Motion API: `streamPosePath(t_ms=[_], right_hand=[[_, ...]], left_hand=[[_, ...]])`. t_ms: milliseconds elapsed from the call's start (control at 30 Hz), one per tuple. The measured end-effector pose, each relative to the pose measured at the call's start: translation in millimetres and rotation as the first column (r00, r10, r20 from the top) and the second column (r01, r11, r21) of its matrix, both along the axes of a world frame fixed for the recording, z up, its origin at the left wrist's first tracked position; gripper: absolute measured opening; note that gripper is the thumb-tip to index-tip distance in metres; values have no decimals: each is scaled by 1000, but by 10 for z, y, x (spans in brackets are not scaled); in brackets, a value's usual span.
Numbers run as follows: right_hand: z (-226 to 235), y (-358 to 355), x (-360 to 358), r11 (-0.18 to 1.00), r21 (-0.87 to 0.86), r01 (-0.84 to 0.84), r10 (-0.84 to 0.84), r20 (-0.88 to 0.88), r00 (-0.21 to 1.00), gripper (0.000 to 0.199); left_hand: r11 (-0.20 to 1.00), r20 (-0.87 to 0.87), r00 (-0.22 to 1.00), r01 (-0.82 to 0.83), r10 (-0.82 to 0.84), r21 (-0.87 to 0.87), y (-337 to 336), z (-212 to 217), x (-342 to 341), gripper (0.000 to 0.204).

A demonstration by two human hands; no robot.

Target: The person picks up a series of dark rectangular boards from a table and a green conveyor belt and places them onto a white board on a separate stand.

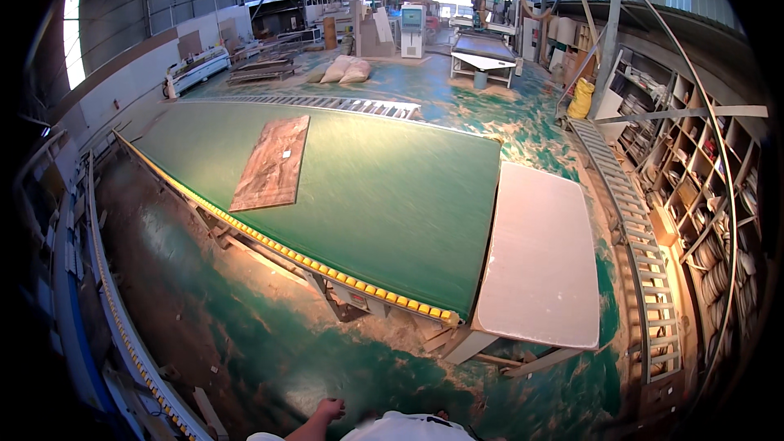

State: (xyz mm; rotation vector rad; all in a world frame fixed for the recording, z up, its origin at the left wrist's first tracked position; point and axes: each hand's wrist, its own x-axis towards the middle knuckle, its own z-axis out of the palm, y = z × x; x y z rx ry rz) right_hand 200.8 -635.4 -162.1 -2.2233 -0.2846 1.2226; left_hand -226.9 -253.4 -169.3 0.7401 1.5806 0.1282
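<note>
At the bottom edge my left hand [331, 409] hangs over the floor, fingers curled in, with nothing visible in it. Just right of my white shirt [408, 427], a small bit of my right hand [443, 414] shows; its fingers are hidden. Ahead of me, out of reach of both hands, a brown wood-grain panel [273, 165] lies flat on a wide green conveyor belt [392, 196]. The panel bears a small white label. Yellow rollers [327, 268] line the belt's near edge. A pale, round-cornered tabletop [539, 257] adjoins the belt's right end.
Roller tracks run along the right [633, 237], the left [122, 310] and behind the belt [327, 104]. Shelving [694, 163] with coiled strips stands far right. Sawdust covers parts of the green floor [359, 367]. Sacks [347, 70] and a machine table [483, 47] are farther back.
</note>
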Motion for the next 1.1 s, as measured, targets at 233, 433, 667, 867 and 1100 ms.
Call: streamPosePath(t_ms=[233, 433, 667, 867, 1100], right_hand=[[-194, 706, 554, 983, 88, 163, -148, -156, 977, 28], [119, 1206, 604, 996, 82, 38, -20, -210, 978, 30], [299, 730, 535, 991, 69, -114, 120, -81, 989, 29], [224, 130, 704, 998, 40, 46, -40, -156, 987, 33], [160, 91, 1264, 985, 25, 169, -163, -175, 971, 35]], left_hand=[[986, -63, 984, 165, -167, -33, -404, -299, 80, 31], [972, -150, 962, 233, -229, 7, -672, -274, 22, 29], [751, -425, 721, 647, -547, 130, -780, -211, 81, 28], [988, -61, 994, 96, -89, 124, -1015, -165, 112, 23], [971, 57, 977, 196, -205, 135, -937, -138, 509, 36]])
